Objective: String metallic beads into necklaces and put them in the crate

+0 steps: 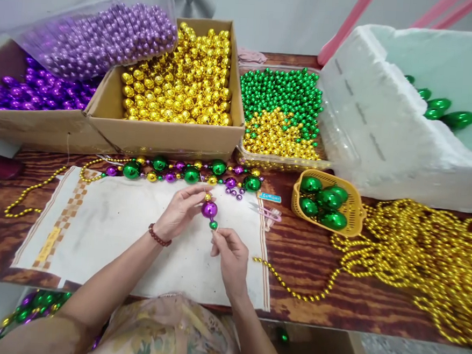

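Observation:
Over a white cloth (127, 229), my left hand (183, 208) pinches a thin needle or wire that passes through a short string of beads. On it sit a small gold bead (207, 197), a large purple bead (209, 210) and, lower down, a small green bead (213, 225). My right hand (230, 255) is closed at the bottom of this string, fingertips just under the green bead; the thread there is too fine to make out. Beyond my hands lies a finished-looking strand of green, purple and gold beads (191, 174).
Boxes of purple beads (59, 94) and gold beads (177, 86) line the back, beside a clear tub of green and gold beads (281, 110). A yellow basket (357, 207) holds large green beads. Gold bead chains (424, 260) spread at right below a foam box (414, 173). Pink-handled scissors (271, 215) lie mid-right.

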